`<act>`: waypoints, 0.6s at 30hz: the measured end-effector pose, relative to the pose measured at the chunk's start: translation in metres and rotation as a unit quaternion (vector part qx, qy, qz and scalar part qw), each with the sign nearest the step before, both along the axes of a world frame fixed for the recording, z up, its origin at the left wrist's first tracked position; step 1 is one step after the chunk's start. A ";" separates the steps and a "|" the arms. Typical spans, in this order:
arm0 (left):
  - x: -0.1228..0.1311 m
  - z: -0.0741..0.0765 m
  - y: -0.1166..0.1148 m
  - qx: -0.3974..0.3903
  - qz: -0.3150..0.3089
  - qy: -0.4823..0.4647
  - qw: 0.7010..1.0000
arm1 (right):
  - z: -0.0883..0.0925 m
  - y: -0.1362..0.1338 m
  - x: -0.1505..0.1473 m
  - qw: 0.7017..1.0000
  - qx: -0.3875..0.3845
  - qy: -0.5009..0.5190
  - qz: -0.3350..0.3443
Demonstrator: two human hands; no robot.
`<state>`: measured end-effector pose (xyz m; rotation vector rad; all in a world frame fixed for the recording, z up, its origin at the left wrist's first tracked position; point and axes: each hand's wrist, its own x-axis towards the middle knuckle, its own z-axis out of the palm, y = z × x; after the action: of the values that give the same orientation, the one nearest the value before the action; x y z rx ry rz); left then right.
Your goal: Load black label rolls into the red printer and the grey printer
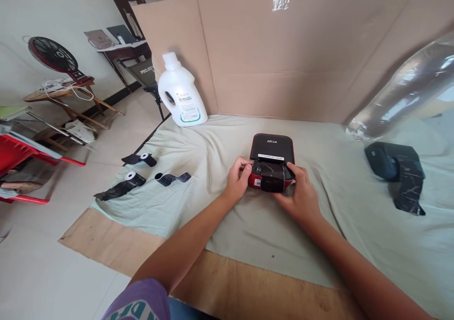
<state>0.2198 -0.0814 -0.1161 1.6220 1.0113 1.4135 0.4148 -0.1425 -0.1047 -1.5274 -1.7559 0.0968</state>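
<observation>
A small red and black printer [272,150] sits on a pale green cloth [198,206], with a strip of black marbled paper [272,177] hanging out of its front slot. My left hand [237,180] grips the printer's left front corner, fingers curled against it. My right hand [301,192] holds the right front side, thumb by the paper strip. Both forearms reach in from the lower edge.
Three small rolls of black paper [136,180] lie at the cloth's left edge. A white detergent bottle [180,93] stands at the back left before a cardboard wall [283,50]. A larger black roll [393,166] and a clear plastic roll [404,93] lie right.
</observation>
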 end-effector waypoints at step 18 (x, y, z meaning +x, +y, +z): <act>-0.007 -0.002 -0.009 0.049 -0.009 0.028 0.998 | -0.012 0.006 0.003 0.997 0.061 0.025 0.050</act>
<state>0.2129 -0.0906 -0.1176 1.7456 0.9705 1.4333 0.4174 -0.1364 -0.1162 -1.3404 -1.7651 0.0767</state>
